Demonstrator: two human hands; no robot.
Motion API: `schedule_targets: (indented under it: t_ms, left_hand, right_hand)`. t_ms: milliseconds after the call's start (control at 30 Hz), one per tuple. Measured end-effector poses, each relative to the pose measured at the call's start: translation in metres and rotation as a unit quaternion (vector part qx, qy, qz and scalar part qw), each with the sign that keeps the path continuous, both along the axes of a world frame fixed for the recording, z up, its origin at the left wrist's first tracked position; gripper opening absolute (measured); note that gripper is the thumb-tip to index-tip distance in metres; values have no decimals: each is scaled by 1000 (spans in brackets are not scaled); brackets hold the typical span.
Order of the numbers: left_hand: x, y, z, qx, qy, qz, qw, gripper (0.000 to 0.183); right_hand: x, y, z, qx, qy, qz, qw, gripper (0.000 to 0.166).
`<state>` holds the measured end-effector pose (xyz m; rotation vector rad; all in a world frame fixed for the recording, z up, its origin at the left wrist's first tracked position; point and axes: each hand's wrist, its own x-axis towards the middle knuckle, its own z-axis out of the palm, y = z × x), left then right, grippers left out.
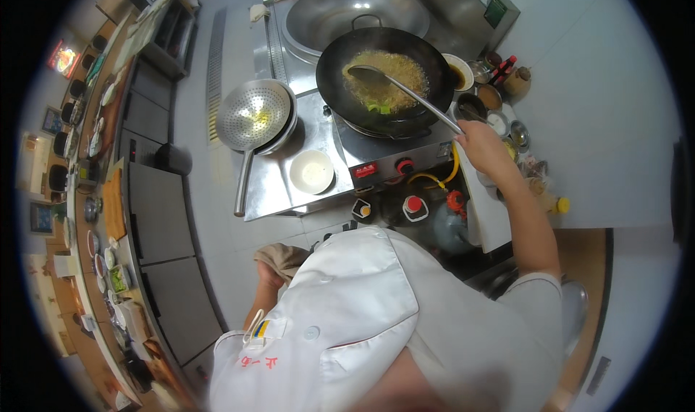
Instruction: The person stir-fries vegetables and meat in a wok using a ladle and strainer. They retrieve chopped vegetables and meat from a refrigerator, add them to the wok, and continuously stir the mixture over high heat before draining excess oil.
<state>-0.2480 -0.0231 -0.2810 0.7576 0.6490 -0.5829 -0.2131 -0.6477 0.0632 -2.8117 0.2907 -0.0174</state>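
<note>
My right hand (479, 143) grips the handle of a long metal ladle (415, 95). The ladle's bowl rests in bubbling, yellowish liquid (391, 67) inside a black wok (334, 94) on the gas stove. A few green leafy pieces (379, 108) float at the liquid's near edge. Low on the left, by my white jacket (374, 287), my left hand (269, 275) holds a bunched brown cloth (282, 258). A perforated strainer (247, 105) lies over a metal bowl left of the wok, with yellow bits in it. In front of that stands a white bowl (311, 172).
Behind the wok sits a large steel wok (353, 10). Seasoning containers (490, 97) and a bowl of dark sauce (459, 75) crowd the stove's right side. Below are a gas cylinder (450, 224) with a yellow hose (455, 162) and capped jugs. A counter with dishes (117, 233) runs along the left.
</note>
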Motion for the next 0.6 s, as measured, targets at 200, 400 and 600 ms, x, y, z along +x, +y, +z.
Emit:
schedule_targets:
  t_ms: [200,400,600]
  left_hand:
    - [-7,11,-6,-41,0,28,999,66]
    - [-12,-13,22,-11,-8,6,1000,63]
    - [-20,-52,86,27,-70,-6,997,63]
  right_hand:
    - [-14,-38,33,11,131,-61,989,27]
    - [0,-50,-32,-51,-50,2,997,26]
    - [-4,-71,-62,-105,-73,10,992,30]
